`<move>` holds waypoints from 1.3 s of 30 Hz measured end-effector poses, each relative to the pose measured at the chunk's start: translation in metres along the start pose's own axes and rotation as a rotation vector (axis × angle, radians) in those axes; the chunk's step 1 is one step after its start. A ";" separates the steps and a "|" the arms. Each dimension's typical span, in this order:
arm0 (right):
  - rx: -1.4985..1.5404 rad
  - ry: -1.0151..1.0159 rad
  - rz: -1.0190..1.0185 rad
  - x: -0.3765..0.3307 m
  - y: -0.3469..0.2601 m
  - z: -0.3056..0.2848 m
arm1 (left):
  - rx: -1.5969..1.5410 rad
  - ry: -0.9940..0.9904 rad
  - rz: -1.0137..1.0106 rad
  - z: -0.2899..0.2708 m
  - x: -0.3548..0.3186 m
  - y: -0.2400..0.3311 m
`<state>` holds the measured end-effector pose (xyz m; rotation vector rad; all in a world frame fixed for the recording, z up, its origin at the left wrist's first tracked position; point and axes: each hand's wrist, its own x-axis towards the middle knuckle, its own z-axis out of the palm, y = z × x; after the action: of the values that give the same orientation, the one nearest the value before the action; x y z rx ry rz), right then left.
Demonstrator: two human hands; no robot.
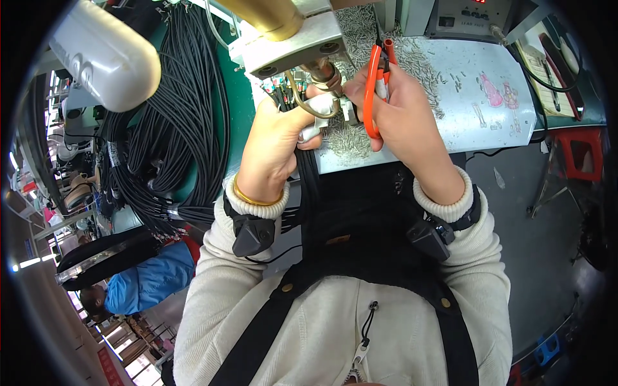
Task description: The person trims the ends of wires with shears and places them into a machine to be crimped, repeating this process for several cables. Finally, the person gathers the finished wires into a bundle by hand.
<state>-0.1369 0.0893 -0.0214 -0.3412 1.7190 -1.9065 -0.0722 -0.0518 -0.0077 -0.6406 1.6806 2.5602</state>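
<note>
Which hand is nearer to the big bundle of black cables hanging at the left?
Left. The left hand is beside the black cable bundle, gripping other black cables; the right hand, holding orange-handled pliers, is farther right.

The single head-worn fisheye camera looked steeply down from close above the person's chest and forearms, facing forward onto the workbench edge. Straight lines bowed toward its dark round rim, and no second view shared the scene.
</note>
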 end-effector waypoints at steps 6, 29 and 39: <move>-0.005 0.016 -0.003 -0.002 0.000 0.001 | 0.062 0.059 0.014 0.001 -0.002 -0.002; -0.512 0.037 -0.545 -0.070 0.000 0.005 | 0.469 -0.070 0.215 0.009 -0.078 -0.024; -0.490 0.088 -0.459 -0.079 0.008 -0.001 | 0.429 -0.079 0.271 0.004 -0.077 -0.036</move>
<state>-0.0709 0.1335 -0.0165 -0.9149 2.3161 -1.7826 0.0050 -0.0171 -0.0118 -0.2981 2.3205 2.2116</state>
